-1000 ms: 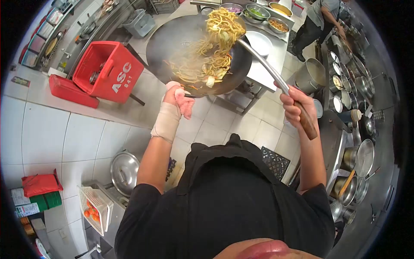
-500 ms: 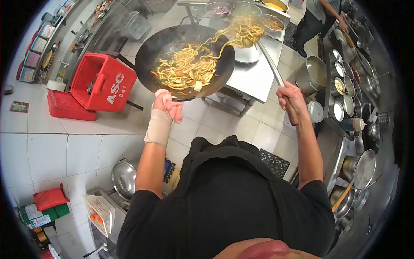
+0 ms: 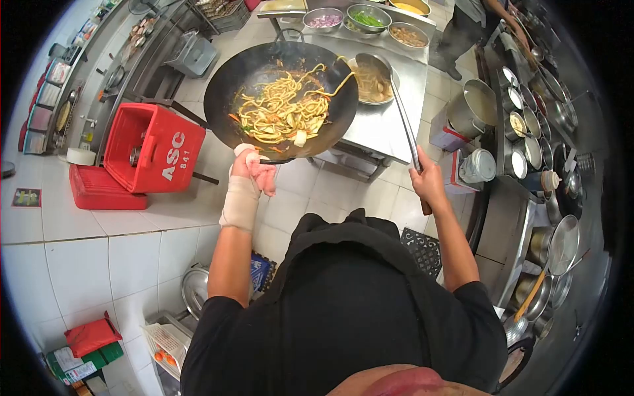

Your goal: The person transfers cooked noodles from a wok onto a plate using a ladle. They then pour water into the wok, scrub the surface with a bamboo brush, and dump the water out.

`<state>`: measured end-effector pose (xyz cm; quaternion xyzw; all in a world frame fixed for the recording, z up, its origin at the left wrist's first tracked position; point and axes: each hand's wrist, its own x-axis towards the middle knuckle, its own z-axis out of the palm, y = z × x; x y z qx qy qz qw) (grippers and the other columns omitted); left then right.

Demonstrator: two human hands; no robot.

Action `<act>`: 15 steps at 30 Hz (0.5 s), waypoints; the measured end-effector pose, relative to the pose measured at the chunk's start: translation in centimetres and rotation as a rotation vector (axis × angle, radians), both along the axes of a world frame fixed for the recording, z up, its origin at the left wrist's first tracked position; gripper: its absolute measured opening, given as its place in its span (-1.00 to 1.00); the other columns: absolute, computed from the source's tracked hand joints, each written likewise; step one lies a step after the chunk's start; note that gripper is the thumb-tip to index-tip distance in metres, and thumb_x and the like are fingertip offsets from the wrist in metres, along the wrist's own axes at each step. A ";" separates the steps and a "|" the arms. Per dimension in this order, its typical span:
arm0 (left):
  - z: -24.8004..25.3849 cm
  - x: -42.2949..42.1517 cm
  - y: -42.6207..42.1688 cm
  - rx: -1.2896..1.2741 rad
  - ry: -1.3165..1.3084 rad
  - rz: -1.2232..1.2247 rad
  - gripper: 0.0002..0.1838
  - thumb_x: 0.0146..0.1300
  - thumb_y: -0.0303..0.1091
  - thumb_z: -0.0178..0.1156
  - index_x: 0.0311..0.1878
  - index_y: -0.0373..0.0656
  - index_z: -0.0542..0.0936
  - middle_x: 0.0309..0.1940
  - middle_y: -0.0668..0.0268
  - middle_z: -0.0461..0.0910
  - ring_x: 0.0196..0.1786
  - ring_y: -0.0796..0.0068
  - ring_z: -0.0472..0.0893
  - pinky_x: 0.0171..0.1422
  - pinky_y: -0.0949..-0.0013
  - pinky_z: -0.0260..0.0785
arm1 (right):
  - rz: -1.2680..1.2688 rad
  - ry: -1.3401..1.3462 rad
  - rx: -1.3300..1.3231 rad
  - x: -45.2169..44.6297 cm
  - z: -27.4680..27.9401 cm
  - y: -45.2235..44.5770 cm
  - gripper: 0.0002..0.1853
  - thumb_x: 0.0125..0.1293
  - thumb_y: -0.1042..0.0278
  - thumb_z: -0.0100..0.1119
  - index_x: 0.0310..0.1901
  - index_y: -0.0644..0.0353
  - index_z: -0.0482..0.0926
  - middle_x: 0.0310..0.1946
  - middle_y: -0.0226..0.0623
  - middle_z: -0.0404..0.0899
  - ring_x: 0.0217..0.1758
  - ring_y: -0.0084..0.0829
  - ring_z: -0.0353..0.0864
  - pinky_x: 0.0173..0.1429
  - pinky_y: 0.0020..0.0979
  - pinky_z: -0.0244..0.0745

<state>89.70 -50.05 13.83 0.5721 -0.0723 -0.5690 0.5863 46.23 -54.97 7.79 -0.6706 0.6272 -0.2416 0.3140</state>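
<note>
My left hand [image 3: 242, 164], wrapped at the wrist with a beige bandage [image 3: 240, 203], grips the near handle of a black wok [image 3: 221, 109] through a pink cloth [image 3: 265, 178]. Noodles with vegetable pieces [image 3: 281, 109] lie in the wok, which is held up in front of me. My right hand [image 3: 430, 179] is closed round the handle of a long metal ladle [image 3: 404, 115]. The ladle's bowl is turned down over a metal bowl [image 3: 378, 103] with noodles inside. A noodle strand [image 3: 341, 84] hangs across the wok's right rim.
The bowl stands on a steel table [image 3: 389, 132], with bowls of chopped onion [image 3: 323, 20] and greens [image 3: 368, 18] behind. A red cooler [image 3: 148, 145] is at left. Pots [image 3: 477, 105] and pans line the right side. Another person [image 3: 465, 33] stands at back right.
The ladle, earlier raised with a clump of noodles, has come down to the metal bowl, and noodles now lie there. My right hand has moved lower and slightly left. The wok is almost unmoved.
</note>
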 end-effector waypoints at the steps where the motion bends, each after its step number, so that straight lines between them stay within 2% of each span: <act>1: 0.6 0.2 0.1 0.016 0.016 -0.045 -0.69 0.10 -0.13 0.13 -0.63 -0.06 0.34 -0.66 0.13 0.42 -0.70 0.05 0.41 -0.72 -0.08 0.29 | 0.009 0.042 -0.070 0.0 -0.2 0.3 -0.34 0.11 0.57 0.13 0.33 0.24 0.35 -0.34 0.05 0.63 -0.36 -0.07 0.64 -0.21 -0.21 0.52; 3: 1.9 0.4 0.4 0.030 0.047 -0.121 -0.71 0.10 -0.13 0.14 -0.58 -0.07 0.37 -0.66 0.13 0.42 -0.69 0.06 0.43 -0.72 -0.07 0.29 | 0.032 0.127 -0.214 0.0 -1.2 0.8 -0.30 0.07 0.60 0.13 0.35 0.20 0.33 -0.27 0.16 0.60 -0.27 0.06 0.63 -0.14 -0.11 0.52; 6: 2.2 1.2 0.6 0.023 0.064 -0.193 -0.74 0.11 -0.11 0.14 -0.45 -0.10 0.42 -0.63 0.11 0.45 -0.64 0.08 0.49 -0.69 -0.04 0.32 | 0.002 0.149 -0.362 -0.8 -2.8 1.2 -0.29 0.03 0.63 0.13 0.33 0.16 0.38 -0.28 0.07 0.62 -0.35 0.02 0.60 -0.21 -0.15 0.49; 7: 1.3 2.0 0.2 0.016 0.054 -0.194 -0.73 0.12 -0.10 0.14 -0.41 -0.11 0.43 -0.61 0.10 0.46 -0.61 0.08 0.51 -0.67 -0.03 0.34 | 0.000 0.160 -0.274 -0.9 -2.3 1.3 -0.25 0.04 0.64 0.13 0.38 0.12 0.32 -0.19 0.09 0.61 -0.25 0.06 0.63 -0.13 -0.10 0.51; 11: 0.0 3.0 -0.6 0.000 0.070 -0.163 -0.72 0.15 -0.08 0.15 -0.32 -0.10 0.43 -0.56 0.09 0.49 -0.58 0.08 0.54 -0.64 0.01 0.37 | -0.030 0.006 -0.292 -1.0 -0.5 1.9 -0.27 0.08 0.60 0.22 0.37 0.09 0.36 -0.27 0.00 0.62 -0.30 -0.10 0.62 -0.17 -0.24 0.49; 14: 1.7 2.6 -0.9 0.053 0.124 -0.198 -0.74 0.15 -0.11 0.16 -0.32 -0.08 0.42 -0.53 0.14 0.50 -0.55 0.07 0.54 -0.59 0.03 0.40 | 0.145 -0.051 -0.521 -0.7 2.0 0.5 -0.33 0.14 0.54 0.26 0.34 0.07 0.40 -0.28 -0.02 0.62 -0.31 -0.11 0.62 -0.17 -0.24 0.49; 15: 1.9 2.0 -1.4 0.001 0.075 -0.098 -0.76 0.15 -0.13 0.17 -0.30 -0.07 0.42 -0.50 0.16 0.51 -0.53 0.07 0.55 -0.55 0.03 0.42 | 0.176 -0.019 -0.507 0.1 3.5 0.0 -0.39 0.19 0.48 0.26 0.32 0.05 0.43 -0.26 -0.04 0.63 -0.30 -0.10 0.62 -0.16 -0.23 0.50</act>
